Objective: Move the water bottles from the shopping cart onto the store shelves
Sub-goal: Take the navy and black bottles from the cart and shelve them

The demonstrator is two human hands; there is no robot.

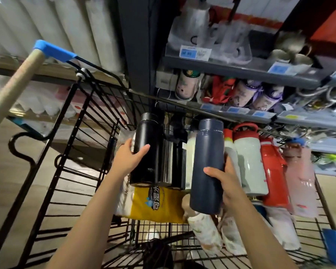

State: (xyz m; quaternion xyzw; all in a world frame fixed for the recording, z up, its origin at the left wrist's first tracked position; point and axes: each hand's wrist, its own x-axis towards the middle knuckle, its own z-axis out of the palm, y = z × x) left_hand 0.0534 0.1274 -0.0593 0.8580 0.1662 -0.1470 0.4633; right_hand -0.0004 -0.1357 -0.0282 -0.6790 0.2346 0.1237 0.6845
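Gripped in the left hand (131,156) is a black bottle (146,148), while a navy bottle (208,166) is held by the right hand (227,183), both above the shopping cart (72,152). At 6 o'clock a yellow pack (153,204) is printed with Chinese characters; shelf tags (190,52) at 12 o'clock are too blurred to be read.

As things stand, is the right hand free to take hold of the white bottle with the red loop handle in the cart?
Probably not yet: the right hand is already wrapped around the tall navy-blue bottle. The white bottle with the red loop handle lies just beside it, unobstructed, so reach itself looks fine.

Bottles (248,167) in cart (70,152) (upright); shelves (241,71) behind.
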